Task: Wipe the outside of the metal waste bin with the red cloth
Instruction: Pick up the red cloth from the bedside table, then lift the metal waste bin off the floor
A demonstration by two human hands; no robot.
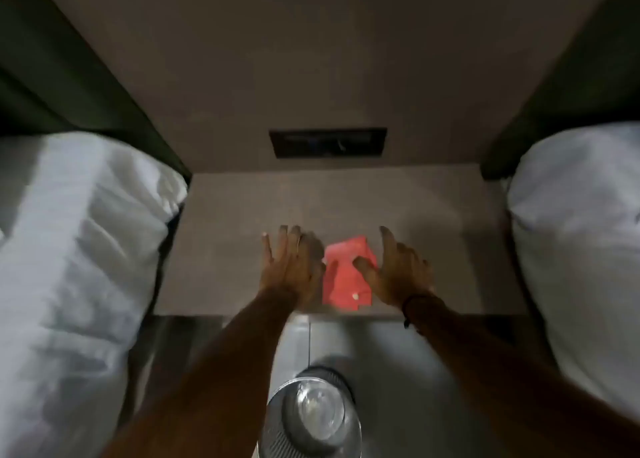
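A folded red cloth [341,277] lies flat on the brown bedside table top [228,249], close to its front edge. My left hand [294,267] hovers just left of the cloth, fingers spread, holding nothing. My right hand [394,270] is on the cloth's right side with fingers apart and the thumb over the cloth's middle. The round metal mesh waste bin [313,419] stands on the floor below the table, between my forearms, seen from above.
White pillows and bedding [79,267] press in on the left and another white pillow [581,236] on the right. A dark rectangular panel [327,142] sits in the wall behind the table. Grey floor tiles [398,371] surround the bin.
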